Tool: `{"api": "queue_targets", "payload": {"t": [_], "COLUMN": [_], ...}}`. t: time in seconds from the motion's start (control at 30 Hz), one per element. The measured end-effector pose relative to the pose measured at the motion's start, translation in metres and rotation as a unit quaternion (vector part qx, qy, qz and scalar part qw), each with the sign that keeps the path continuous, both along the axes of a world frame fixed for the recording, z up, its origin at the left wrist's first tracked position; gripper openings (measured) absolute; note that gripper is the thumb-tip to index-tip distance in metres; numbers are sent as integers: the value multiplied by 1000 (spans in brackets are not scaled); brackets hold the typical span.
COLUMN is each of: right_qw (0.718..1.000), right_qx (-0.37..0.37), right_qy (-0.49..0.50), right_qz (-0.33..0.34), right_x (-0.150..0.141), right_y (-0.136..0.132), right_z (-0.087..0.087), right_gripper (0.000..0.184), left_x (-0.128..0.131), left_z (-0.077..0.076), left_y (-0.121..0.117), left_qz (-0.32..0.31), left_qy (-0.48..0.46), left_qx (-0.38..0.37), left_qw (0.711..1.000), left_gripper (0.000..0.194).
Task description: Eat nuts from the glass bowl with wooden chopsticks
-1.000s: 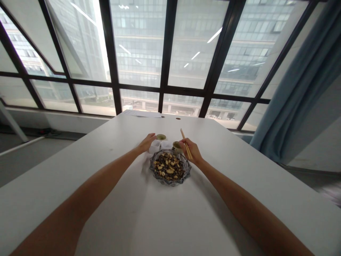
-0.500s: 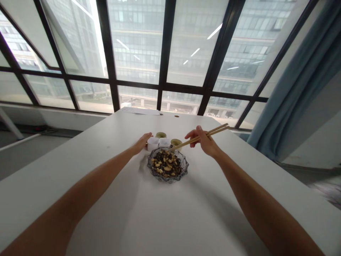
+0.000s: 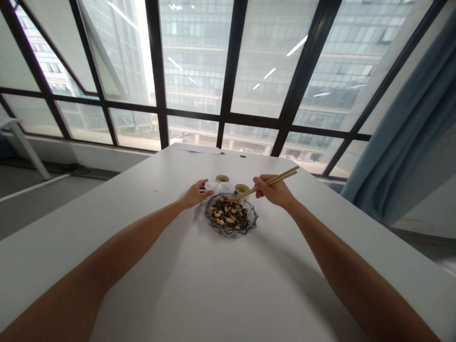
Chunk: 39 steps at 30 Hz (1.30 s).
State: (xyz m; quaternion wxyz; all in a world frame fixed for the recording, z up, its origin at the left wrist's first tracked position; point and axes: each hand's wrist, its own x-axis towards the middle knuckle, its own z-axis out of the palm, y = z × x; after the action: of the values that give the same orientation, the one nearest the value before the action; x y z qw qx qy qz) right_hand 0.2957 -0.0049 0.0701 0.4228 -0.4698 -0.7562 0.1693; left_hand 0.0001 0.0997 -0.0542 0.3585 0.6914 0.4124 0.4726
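Note:
My right hand [image 3: 273, 191] is closed around a pair of wooden chopsticks [image 3: 280, 177], slanting down to the left. Their tips reach the back of a scalloped clear glass bowl [image 3: 253, 221]. Pale nuts or large seeds lie among dark, thin seeds [image 3: 231, 212] in it. Just behind the bowl, my left hand [image 3: 195, 194] has its thumb and fingers about the left side of a small white double-cup container [image 3: 226, 188]. What the white cups hold is too small to make out.
Two round olive-green containers [image 3: 223, 178] [image 3: 242, 188] stand behind and right of the white cups. Papers [image 3: 195, 148] lie at the far end of the white table [image 3: 221, 285], near a small brown disc [image 3: 242, 156]. Windows rise beyond; a blue curtain [image 3: 399, 128] hangs right.
My left thumb has come round the front of the white container, where the hand was flatter beside it. The chopsticks have dipped into the bowl, my right fingers closing more. The view has shifted slightly.

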Motion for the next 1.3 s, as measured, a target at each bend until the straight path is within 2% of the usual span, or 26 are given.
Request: {"api": "queue_targets", "payload": {"t": [0.07, 0.2, 0.37, 0.5, 0.8, 1.07, 1.3], "right_qw": [999, 993, 988, 990, 997, 997, 997], "right_qx": [18, 66, 58, 55, 8, 11, 10], "right_qy": [-3, -71, -105, -96, -6, -17, -19], "right_qz": [31, 74, 97, 91, 83, 75, 76], "right_x": [-1, -7, -12, -8, 4, 7, 6], "right_y": [-3, -12, -15, -11, -1, 0, -1], "right_z": [3, 9, 9, 8, 2, 2, 4], "right_gripper": [56, 52, 46, 48, 54, 53, 55], "left_x": [0, 1, 0, -1, 0, 0, 0], "left_z": [-1, -4, -9, -13, -16, -14, -6], "left_y": [0, 3, 8, 12, 17, 11, 1], "left_qz": [12, 20, -5, -18, -19, -22, 3], "left_qy": [9, 5, -8, -2, -23, -35, -29], "left_qx": [8, 12, 21, 34, 30, 40, 99], "left_qw": [1000, 1000, 1000, 999, 999, 998, 995], "left_gripper": [89, 89, 90, 88, 82, 75, 69]}}
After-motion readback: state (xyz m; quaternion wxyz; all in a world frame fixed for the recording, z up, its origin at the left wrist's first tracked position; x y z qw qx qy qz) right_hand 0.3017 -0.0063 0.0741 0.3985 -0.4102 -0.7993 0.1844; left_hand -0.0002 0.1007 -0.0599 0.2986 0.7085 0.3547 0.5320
